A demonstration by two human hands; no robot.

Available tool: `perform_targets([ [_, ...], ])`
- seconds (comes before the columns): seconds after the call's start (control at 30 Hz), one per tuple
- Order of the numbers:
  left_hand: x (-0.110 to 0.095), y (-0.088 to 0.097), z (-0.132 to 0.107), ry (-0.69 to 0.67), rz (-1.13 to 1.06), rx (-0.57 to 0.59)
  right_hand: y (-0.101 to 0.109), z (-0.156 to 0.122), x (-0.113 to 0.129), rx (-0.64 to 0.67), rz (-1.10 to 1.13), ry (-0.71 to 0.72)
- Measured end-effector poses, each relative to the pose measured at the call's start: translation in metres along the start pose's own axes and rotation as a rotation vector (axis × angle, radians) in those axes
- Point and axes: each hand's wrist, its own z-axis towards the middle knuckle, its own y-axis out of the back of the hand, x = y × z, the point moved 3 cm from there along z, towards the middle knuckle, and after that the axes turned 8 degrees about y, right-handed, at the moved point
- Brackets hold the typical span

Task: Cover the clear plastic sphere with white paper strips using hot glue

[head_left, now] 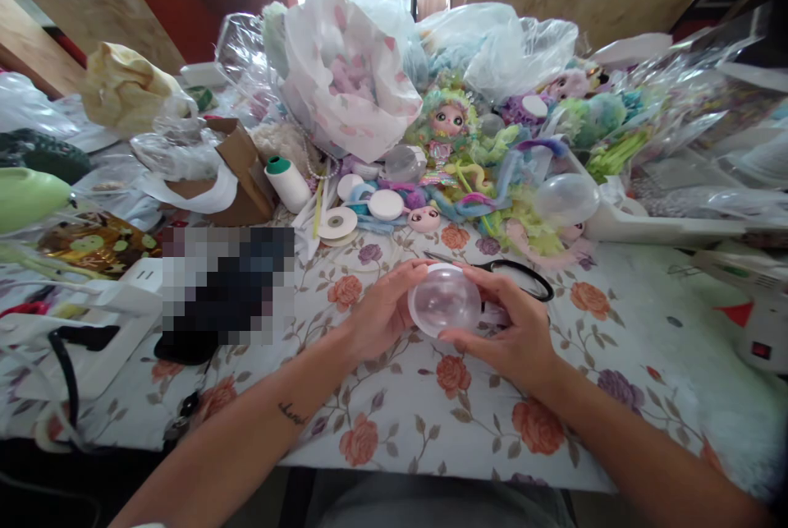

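Between my two hands is a clear plastic dome (444, 304), round and see-through, with a white edge at its far side. My left hand (387, 306) closes on its left side, the fingertips partly hidden behind it. My right hand (517, 331) grips the right side, with the thumb low in front and the fingers along the top. Just behind the right hand lies a pair of scissors with a black handle (537, 280), its middle covered by the hand. A pink doll head (423, 218) and a round white disc (386, 204) lie beyond the hands.
A green-haired doll (448, 121), coloured yarn and plastic bags (345, 60) pile up at the back. A thread cone (289, 185) and ribbon spool (338, 224) stand left of centre. On the right is a glue gun (760, 323); on the left, a power strip (74, 355).
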Motion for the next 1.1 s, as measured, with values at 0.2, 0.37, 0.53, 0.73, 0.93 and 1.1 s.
perform_targets([
  [0.2, -0.002, -0.004, -0.001, 0.009, -0.024, 0.074, -0.003, -0.002, -0.003, -0.006, 0.166, -0.215],
  [0.37, -0.002, -0.001, -0.001, 0.017, -0.049, 0.016, -0.002, 0.0, -0.001, 0.03, 0.088, -0.131],
  [0.53, 0.0, 0.001, -0.001, 0.025, -0.056, 0.001, 0.001, 0.002, 0.0, 0.018, 0.093, -0.098],
  [0.73, 0.001, 0.0, -0.001, -0.01, -0.017, 0.115, -0.001, 0.0, -0.006, 0.019, 0.204, -0.264],
  [0.93, 0.0, -0.005, -0.003, -0.001, -0.061, 0.051, -0.002, -0.002, -0.011, -0.047, 0.272, -0.375],
  [1.1, 0.001, -0.007, -0.004, -0.086, 0.012, 0.06, -0.002, 0.0, -0.009, -0.116, 0.295, -0.405],
])
